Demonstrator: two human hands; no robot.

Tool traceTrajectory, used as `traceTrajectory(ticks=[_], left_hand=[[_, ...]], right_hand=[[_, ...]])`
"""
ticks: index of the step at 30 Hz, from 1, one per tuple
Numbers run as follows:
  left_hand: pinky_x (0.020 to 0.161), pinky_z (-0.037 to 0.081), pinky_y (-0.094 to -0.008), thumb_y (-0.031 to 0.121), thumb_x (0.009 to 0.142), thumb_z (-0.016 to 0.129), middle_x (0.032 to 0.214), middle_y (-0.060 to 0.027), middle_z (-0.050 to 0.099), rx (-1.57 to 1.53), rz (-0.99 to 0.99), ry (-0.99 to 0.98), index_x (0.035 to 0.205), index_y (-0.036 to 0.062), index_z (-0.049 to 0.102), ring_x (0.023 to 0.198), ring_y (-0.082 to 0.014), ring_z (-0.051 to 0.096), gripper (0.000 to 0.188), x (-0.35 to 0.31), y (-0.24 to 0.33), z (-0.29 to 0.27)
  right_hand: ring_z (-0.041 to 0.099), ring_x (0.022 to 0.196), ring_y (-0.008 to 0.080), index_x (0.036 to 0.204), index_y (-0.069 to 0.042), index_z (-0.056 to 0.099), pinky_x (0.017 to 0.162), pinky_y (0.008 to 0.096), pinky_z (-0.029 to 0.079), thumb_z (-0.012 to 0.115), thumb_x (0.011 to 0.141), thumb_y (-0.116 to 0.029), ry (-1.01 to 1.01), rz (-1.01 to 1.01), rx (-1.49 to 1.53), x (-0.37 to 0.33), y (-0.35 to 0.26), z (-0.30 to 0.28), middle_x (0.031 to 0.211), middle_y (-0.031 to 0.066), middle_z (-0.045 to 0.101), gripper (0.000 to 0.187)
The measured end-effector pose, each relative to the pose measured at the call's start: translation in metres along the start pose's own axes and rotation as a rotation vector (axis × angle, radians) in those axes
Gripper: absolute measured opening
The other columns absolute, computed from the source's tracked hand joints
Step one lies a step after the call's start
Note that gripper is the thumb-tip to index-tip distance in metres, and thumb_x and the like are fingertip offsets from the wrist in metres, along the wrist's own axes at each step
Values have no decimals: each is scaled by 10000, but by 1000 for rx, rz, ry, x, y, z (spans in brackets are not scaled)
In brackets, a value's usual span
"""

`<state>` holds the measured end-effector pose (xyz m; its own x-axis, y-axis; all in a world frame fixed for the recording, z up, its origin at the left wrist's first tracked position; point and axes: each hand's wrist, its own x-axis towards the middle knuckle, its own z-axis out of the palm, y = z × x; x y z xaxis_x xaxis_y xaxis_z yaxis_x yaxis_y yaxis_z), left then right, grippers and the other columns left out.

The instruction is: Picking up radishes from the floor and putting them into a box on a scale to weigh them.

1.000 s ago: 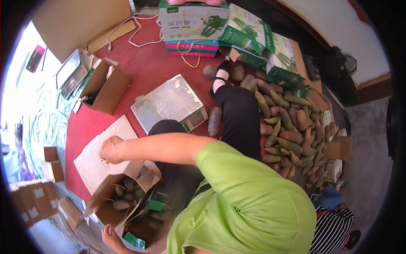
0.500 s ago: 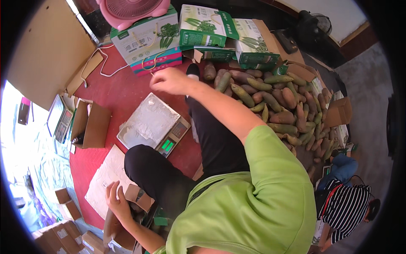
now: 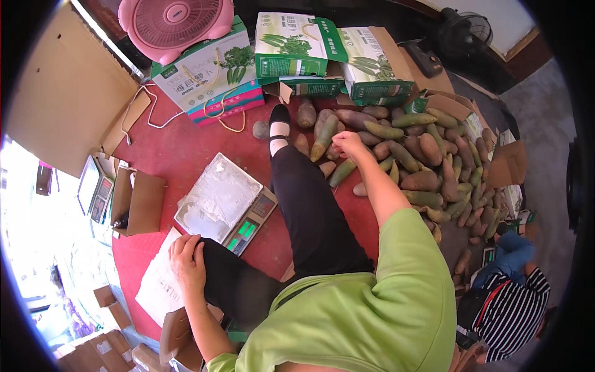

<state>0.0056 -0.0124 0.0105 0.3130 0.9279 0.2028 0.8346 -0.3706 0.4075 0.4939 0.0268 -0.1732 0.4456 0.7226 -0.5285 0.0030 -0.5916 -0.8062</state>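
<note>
The right hand (image 3: 349,144) is stretched forward with its fingers curled down onto the near edge of the heap of long green-and-brown root vegetables (image 3: 427,161); whether it has closed on one I cannot tell, as the knuckles hide the grip. The heap lies ahead and to the right on the red floor (image 3: 186,152), most pieces with their long axes pointing across or slantwise, too many to count. The left hand (image 3: 186,260) rests flat and open on a white paper sheet (image 3: 155,288), well apart from the heap and just beside the one flat metal-topped weighing scale (image 3: 220,201). Beyond stand three green-and-white printed cartons (image 3: 297,46) and one pink round fan (image 3: 176,22).
</note>
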Motion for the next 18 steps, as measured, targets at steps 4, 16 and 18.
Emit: traceTrajectory(ticks=[4, 16, 18], left_hand=[[850, 429, -376, 97, 792, 639, 916, -100, 630, 30, -71, -21, 885, 34, 674, 909, -279, 575, 117, 4, -3, 3], [918, 402, -433, 81, 794, 624, 945, -106, 616, 182, -66, 2, 893, 32, 666, 1059, -314, 544, 118, 26, -2, 7], [927, 402, -439, 73, 784, 626, 946, -103, 616, 189, -81, -17, 887, 30, 666, 1072, -329, 533, 119, 29, -3, 7]], right_hand=[[608, 759, 126, 1044, -140, 601, 638, 303, 474, 592, 898, -203, -10, 116, 154, 25, 7, -1, 895, 6, 643, 159], [627, 819, 174, 1390, -183, 371, 660, 341, 493, 599, 887, -144, -72, -26, 546, 118, -81, 45, 1013, 64, 638, 554], [629, 820, 188, 1427, -193, 299, 672, 359, 492, 607, 881, -140, -87, -30, 591, 137, -91, 52, 1027, 75, 635, 628]])
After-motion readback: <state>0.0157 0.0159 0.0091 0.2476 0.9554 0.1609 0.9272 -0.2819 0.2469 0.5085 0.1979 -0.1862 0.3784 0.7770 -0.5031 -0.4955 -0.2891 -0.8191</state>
